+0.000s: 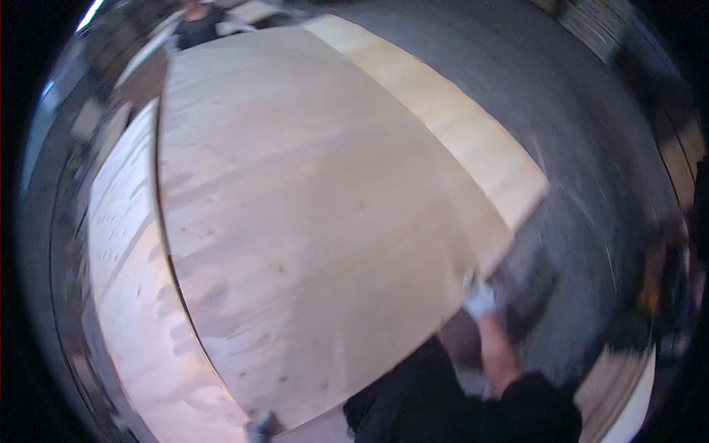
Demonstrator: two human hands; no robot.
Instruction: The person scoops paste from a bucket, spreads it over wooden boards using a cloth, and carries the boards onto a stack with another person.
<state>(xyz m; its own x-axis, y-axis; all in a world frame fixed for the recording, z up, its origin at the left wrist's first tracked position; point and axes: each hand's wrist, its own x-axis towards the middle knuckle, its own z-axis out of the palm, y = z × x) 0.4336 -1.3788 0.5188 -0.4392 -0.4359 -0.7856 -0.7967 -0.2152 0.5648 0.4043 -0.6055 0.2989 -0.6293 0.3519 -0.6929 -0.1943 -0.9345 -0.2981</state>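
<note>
A large pale plywood sheet (317, 214) stretches away from me and fills the middle of the view. My right hand (480, 297), in a whitish glove, grips its near edge toward the right corner, thumb on top; the fingers beneath are hidden. At the near left corner, my left hand (262, 426), also gloved, holds the sheet's edge, partly cut off and blurred. Under the sheet's right side, a yellowish sheet (450, 133) sticks out. Along the left lies another pale board (140, 295), a dark gap separating it from the sheet.
Another person (199, 28) stands at the sheet's far end, arms near its edge. Grey floor (583, 192) runs along the right. Stacked boards stand at the upper right (594, 26) and a board pile (617, 387) at the lower right. Motion blurs the surroundings.
</note>
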